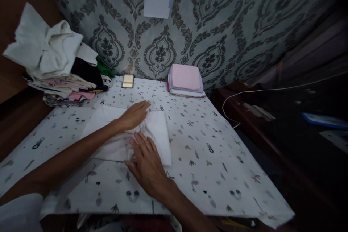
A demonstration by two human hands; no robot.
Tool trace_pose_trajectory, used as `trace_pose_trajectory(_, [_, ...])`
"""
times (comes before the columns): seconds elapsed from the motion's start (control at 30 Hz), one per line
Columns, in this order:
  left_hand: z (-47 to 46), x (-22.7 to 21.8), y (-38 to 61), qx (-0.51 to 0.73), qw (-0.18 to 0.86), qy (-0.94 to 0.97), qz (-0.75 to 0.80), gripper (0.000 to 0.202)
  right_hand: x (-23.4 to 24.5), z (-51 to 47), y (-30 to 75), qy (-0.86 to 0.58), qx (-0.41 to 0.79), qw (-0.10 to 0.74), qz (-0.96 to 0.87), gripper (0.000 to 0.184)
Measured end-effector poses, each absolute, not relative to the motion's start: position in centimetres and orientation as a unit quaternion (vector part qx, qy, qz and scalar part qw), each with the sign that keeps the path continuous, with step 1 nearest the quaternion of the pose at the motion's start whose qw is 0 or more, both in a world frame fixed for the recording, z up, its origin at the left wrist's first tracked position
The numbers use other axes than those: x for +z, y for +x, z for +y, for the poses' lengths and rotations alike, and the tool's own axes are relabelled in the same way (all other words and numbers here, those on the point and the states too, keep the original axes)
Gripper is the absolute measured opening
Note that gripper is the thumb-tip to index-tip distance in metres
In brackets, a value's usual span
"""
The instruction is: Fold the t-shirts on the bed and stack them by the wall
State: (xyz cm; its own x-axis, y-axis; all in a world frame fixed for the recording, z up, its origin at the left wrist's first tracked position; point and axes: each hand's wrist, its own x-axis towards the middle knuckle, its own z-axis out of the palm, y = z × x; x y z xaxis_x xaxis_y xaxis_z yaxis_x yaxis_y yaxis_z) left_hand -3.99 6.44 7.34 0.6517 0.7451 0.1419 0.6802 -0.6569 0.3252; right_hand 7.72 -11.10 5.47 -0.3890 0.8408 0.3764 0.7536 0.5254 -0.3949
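A white cloth (160, 136) lies partly folded in the middle of a table covered with a patterned sheet (217, 159). My left hand (134, 115) rests flat on the far part of the cloth, fingers stretched out toward the right. Nearer to me, my right hand (146, 161) presses flat on the cloth's near edge, fingers spread and pointing away from me. Neither hand grips anything.
A tall untidy heap of clothes (57, 65) fills the table's far left corner. A neat stack of folded pink and white cloths (185, 79) sits at the far right by the patterned wall. A small phone-like object (127, 81) lies between them. A white cable (244, 94) hangs to the right.
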Motion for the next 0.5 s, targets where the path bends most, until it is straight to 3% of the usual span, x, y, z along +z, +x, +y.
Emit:
trace_pose_trajectory(0.1, [5.3, 5.1, -3.7, 0.079, 0.130, 0.917, 0.370, 0.055, 4.1, -10.7, 7.0, -0.474, 0.096, 0.204, -0.851, 0.075])
trace_pose_trajectory(0.2, [5.0, 3.7, -3.8, 0.050, 0.134, 0.920, 0.364, 0.061, 3.7, -10.7, 6.8, -0.464, 0.110, 0.191, -0.858, 0.080])
trace_pose_trajectory(0.37, [7.3, 5.7, -4.9, 0.110, 0.312, 0.864, 0.380, 0.058, 4.8, -12.5, 9.1, -0.474, 0.080, 0.308, -0.821, 0.051])
trace_pose_trajectory(0.5, [11.8, 8.0, -5.3, 0.200, 0.396, 0.829, 0.341, 0.045, 4.8, -14.1, 12.9, -0.627, 0.057, 0.406, -0.662, 0.042])
